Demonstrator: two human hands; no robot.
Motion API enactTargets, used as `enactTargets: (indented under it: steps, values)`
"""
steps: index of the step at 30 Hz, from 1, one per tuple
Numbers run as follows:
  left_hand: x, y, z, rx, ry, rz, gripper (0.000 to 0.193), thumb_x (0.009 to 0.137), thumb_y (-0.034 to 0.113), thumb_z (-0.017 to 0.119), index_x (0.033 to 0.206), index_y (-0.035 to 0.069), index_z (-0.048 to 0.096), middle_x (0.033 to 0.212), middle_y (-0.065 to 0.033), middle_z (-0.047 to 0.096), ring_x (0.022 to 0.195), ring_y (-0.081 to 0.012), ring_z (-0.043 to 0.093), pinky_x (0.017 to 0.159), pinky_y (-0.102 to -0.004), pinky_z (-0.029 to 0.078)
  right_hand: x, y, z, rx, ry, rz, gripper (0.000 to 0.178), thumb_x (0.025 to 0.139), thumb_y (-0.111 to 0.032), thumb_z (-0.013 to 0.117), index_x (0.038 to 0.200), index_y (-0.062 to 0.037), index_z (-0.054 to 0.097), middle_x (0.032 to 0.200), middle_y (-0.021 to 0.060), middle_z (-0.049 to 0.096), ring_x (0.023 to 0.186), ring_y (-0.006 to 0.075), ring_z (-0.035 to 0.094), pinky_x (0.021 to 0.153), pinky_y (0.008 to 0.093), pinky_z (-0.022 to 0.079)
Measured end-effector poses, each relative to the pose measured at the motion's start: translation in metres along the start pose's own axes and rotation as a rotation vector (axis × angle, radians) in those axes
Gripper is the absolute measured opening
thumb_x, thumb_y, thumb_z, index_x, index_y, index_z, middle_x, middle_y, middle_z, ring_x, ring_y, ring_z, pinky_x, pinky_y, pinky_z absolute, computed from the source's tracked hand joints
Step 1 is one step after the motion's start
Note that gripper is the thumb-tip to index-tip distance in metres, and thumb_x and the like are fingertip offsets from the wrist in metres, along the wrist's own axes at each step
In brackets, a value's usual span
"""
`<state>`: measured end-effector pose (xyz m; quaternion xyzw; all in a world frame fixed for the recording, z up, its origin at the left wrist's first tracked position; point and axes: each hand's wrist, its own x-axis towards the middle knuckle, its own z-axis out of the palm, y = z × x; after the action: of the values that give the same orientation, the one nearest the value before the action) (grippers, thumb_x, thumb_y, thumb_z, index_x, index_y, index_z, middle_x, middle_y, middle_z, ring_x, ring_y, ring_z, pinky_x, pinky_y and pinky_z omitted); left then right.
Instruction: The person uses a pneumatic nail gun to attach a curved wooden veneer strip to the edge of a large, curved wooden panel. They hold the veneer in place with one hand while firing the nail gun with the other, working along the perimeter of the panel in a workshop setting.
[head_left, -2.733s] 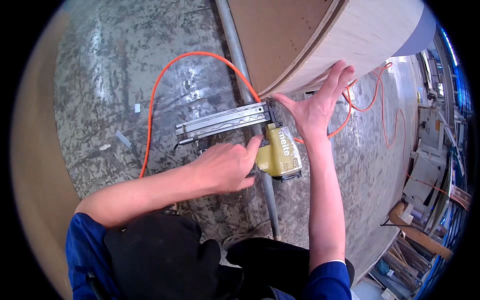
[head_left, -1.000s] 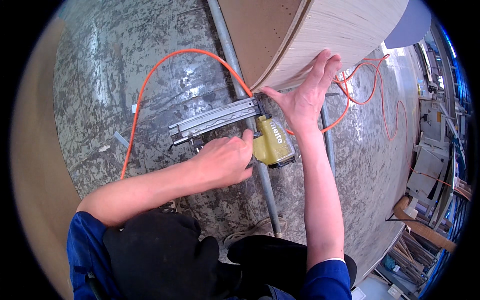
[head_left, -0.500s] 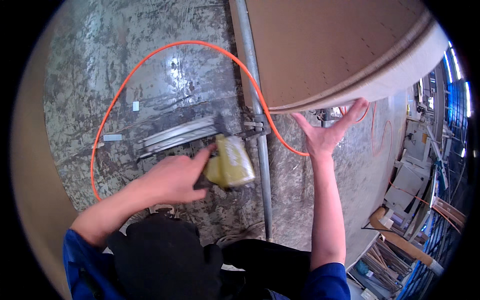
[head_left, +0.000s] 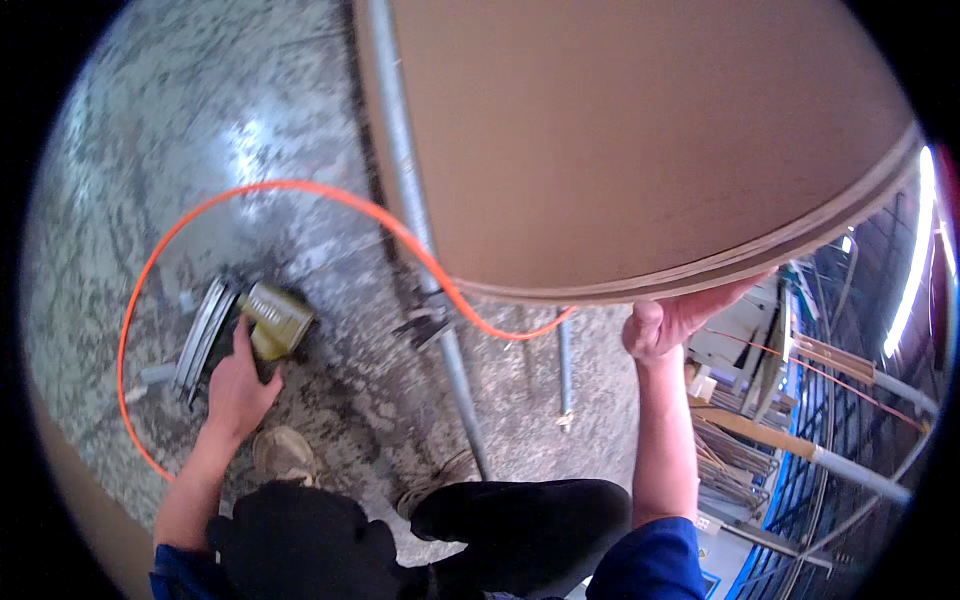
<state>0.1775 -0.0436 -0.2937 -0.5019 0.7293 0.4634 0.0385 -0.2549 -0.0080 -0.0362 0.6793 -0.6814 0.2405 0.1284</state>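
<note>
Fingers of the left hand (head_left: 238,385): curled over the rear of the nail gun (head_left: 262,322), gripping it, thumb side toward 12 o'clock.
Nail gun: yellow-green body with grey magazine, low on the speckled floor (head_left: 130,190) at 9 o'clock of the view, apparently resting there.
Air hose (head_left: 330,195): orange, looping from the gun up toward 12, then down under the panel edge at 4 o'clock of the gun.
Right hand (head_left: 680,318): at 3 o'clock, fingers hidden beneath the rim of the large curved plywood panel (head_left: 620,140); whether spread or pressed together cannot be told.
Metal pipe (head_left: 440,330): running 12 to 6, beside the panel.
Step, as judged: tool parked, panel being steadied or lifted. Next move calls for a firm two-handed hold on the panel.
</note>
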Motion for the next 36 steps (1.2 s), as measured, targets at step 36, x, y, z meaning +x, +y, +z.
enactTargets:
  steps: [36]
  values:
    - [0.021,-0.017,0.020,0.099,-0.031,-0.075,0.112,0.077,0.026,0.080,0.162,0.004,0.011,0.084,-0.0250,0.071,0.079,-0.0446,0.071,0.072,-0.0526,0.056,0.113,-0.061,-0.016,0.092,0.280,0.174,0.086,0.107,-0.054,0.032,0.162,0.0059,0.006,0.170,0.0209,0.017,0.154,0.0329,0.025,0.125,0.0471,0.020]
